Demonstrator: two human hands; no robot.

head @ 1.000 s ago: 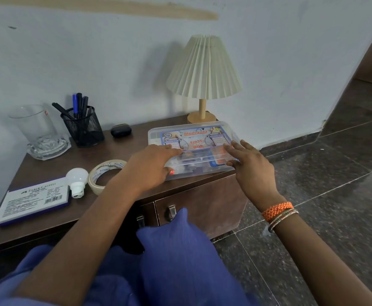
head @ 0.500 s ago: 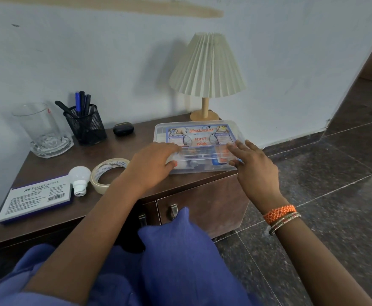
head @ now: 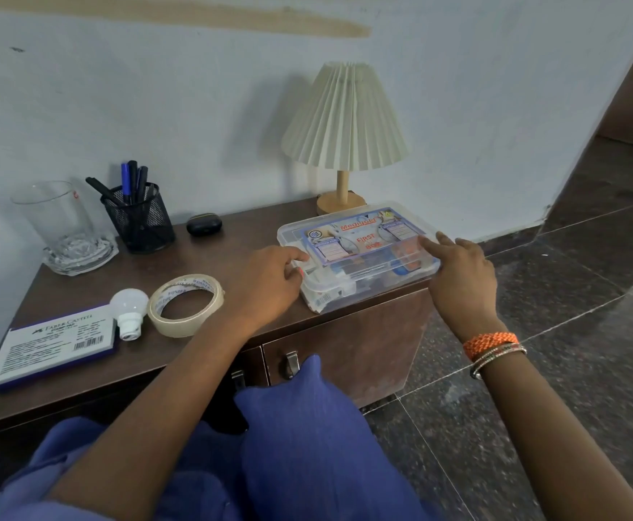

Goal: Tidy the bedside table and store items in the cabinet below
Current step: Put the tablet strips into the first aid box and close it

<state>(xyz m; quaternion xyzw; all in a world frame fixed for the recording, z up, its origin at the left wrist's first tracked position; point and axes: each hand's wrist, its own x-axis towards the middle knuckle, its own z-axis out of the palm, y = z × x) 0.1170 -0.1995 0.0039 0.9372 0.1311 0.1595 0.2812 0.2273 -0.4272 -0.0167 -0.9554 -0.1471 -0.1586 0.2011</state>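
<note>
A clear plastic first aid box (head: 360, 253) with a blue and red label lies on the right end of the brown bedside table (head: 232, 238), in front of the lamp. My left hand (head: 270, 283) presses against its left side, fingers curled at the lid edge. My right hand (head: 457, 280) holds the right side, with fingers laid over the lid. The box rests flat on the table top. The cabinet doors (head: 345, 347) below are closed, with two metal handles (head: 290, 364) showing.
On the table stand a pleated lamp (head: 345, 122), a black earbud case (head: 204, 224), a mesh pen holder (head: 138, 216), and a glass (head: 57, 216) on a glass ashtray. Nearer lie a tape roll (head: 185, 304), a white bulb (head: 129, 308) and a Faber-Castell box (head: 53, 345). Dark tiled floor lies right.
Both hands have slid from the top of the lid out to the box's left and right sides. The box has shifted a little to the right on the table.
</note>
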